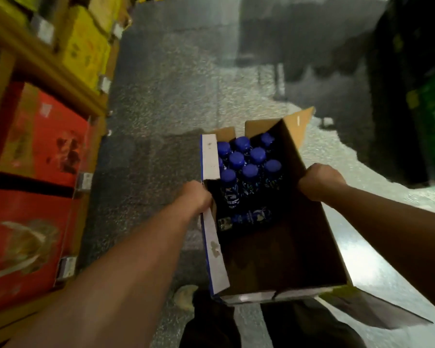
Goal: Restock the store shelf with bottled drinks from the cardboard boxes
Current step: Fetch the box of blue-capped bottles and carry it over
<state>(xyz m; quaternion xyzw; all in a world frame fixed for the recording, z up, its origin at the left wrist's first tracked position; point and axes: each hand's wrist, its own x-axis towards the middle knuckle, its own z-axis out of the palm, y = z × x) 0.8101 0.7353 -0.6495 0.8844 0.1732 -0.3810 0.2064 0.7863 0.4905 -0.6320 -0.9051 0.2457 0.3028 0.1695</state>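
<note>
Your cardboard box [286, 259] is between your hands, over the speckled floor [161, 116]. Its top is open and its long axis runs near to far. Blue-capped bottles [250, 170] stand upright, packed into its far end. One more bottle [249, 218] lies on its side just nearer, long axis left to right; which end has the cap is hard to tell in the dark. Your left hand [196, 195] curls over the left wall's edge and grips it. Your right hand [320, 180] is clenched on the right wall's rim. The store shelf [48, 64] stands at left.
</note>
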